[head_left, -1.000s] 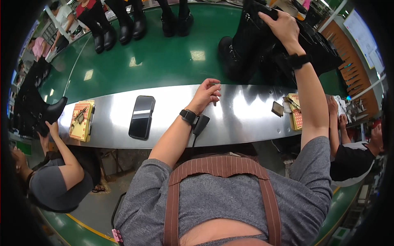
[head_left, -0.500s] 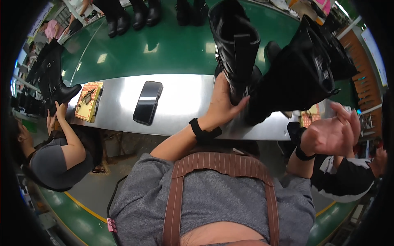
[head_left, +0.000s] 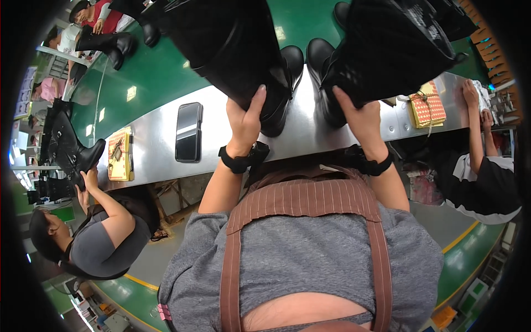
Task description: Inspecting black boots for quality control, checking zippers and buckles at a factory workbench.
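Two tall black boots stand side by side on the metal edge of the bench, toes pointing away from me. My left hand (head_left: 245, 122) grips the left boot (head_left: 232, 47) low at the heel, thumb up along its back. My right hand (head_left: 362, 123) holds the right boot (head_left: 381, 55) the same way, thumb on the heel side and fingers round the outside. The two shafts lean outward, apart from each other, while the rounded toes are close together. The fingertips of both hands are partly hidden by the boots.
A black phone (head_left: 188, 133) lies left of my left hand. Tied bundles of patterned cards lie at the left (head_left: 120, 157) and right (head_left: 427, 108). More black boots (head_left: 113, 47) stand on the green bench (head_left: 124, 83). Co-workers sit on both sides; the left one holds a boot (head_left: 72, 138).
My right hand, raised palm up before, has come down onto the right boot. My left hand has moved left, and the left boot now leans left. The view has shifted too.
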Action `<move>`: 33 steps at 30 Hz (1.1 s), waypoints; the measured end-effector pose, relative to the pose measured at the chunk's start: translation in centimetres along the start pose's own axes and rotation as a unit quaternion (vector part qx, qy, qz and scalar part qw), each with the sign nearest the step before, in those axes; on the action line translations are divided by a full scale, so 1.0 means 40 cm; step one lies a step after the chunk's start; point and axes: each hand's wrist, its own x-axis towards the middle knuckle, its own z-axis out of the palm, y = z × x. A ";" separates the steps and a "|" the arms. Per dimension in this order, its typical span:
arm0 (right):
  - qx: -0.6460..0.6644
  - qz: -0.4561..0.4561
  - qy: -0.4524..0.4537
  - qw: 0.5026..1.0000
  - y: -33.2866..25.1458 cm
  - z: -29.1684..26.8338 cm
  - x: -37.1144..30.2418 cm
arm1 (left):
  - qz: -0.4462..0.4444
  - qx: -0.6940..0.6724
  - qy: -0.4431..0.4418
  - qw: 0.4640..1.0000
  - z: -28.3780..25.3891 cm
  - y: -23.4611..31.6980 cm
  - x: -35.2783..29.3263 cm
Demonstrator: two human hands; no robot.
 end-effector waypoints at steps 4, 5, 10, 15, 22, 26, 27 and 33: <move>0.035 -0.098 0.124 0.987 0.040 -0.046 0.016 | -0.001 0.046 -0.015 0.999 -0.046 0.016 -0.023; 0.002 -0.088 0.124 0.988 0.056 -0.069 0.023 | 0.000 0.066 -0.025 0.998 -0.055 0.011 -0.031; -0.062 -0.122 0.183 0.974 0.100 -0.142 0.049 | -0.050 0.028 -0.039 0.998 -0.075 -0.046 -0.088; -0.131 -0.186 0.356 0.906 0.114 -0.160 0.007 | -0.095 0.152 -0.036 0.983 -0.073 -0.072 -0.130; -0.021 -0.129 -0.110 0.985 0.007 -0.001 -0.050 | -0.139 0.160 -0.057 0.976 -0.066 -0.069 -0.110; 0.013 -0.031 -0.214 0.976 0.043 0.152 -0.004 | -0.153 0.144 -0.025 0.977 -0.052 -0.050 -0.095; 0.013 0.017 -0.271 0.962 0.038 0.173 0.007 | -0.163 0.107 -0.021 0.981 -0.050 -0.039 -0.092; 0.105 0.110 -0.430 0.890 0.032 0.221 0.061 | -0.199 0.057 -0.029 0.978 -0.083 -0.002 -0.058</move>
